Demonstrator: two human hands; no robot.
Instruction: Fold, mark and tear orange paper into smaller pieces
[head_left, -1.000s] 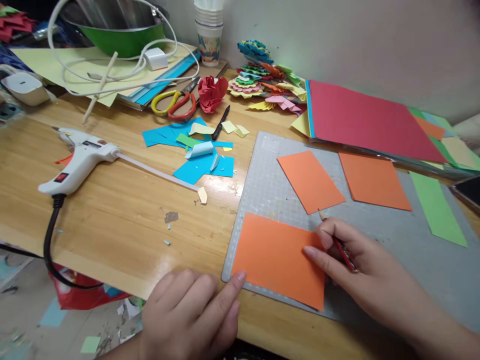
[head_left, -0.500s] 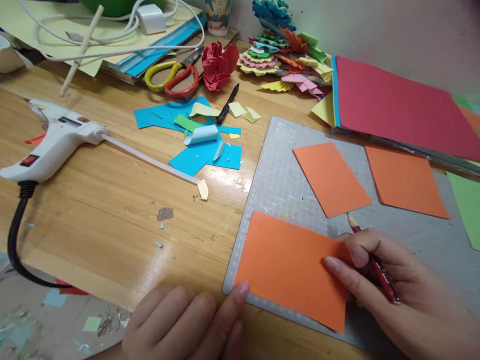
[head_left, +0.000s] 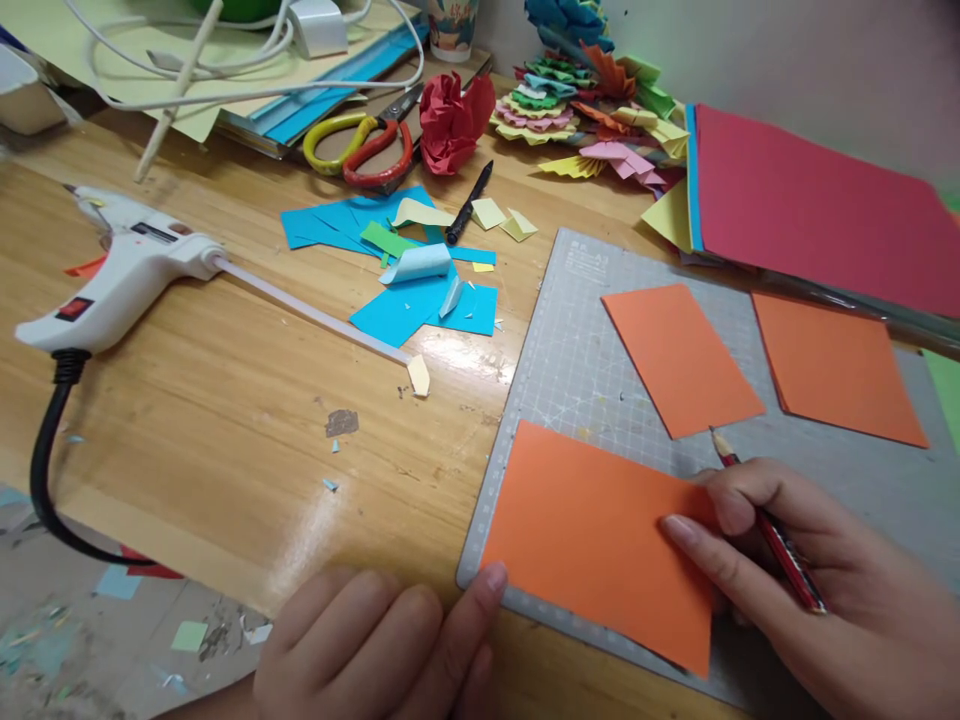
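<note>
An orange sheet of paper [head_left: 600, 545] lies slightly raised over the near left part of a grey cutting mat [head_left: 551, 350]. My right hand [head_left: 810, 570] grips its right edge with the thumb on top, while a dark red pencil [head_left: 784, 550] rests between the same fingers, tip pointing away from me. At the sheet's lower left corner, my left hand [head_left: 367, 640] has its fingers curled, one fingertip on the corner; the fingers beneath are partly hidden. Two further orange pieces lie farther back on the mat, a single-looking one [head_left: 682, 360] and a small stack [head_left: 840, 365].
A white glue gun [head_left: 139, 260] with a glue stick lies at left. Behind are blue paper scraps [head_left: 390, 220], a black pen [head_left: 469, 205], scissors [head_left: 364, 145], crumpled red paper [head_left: 452, 122] and folded paper decorations [head_left: 540, 105]. Red sheets [head_left: 817, 205] sit at back right.
The whole view has shifted, so things appear slightly farther right. Both hands keep their hold on the orange paper, and the pencil stays in my right hand.
</note>
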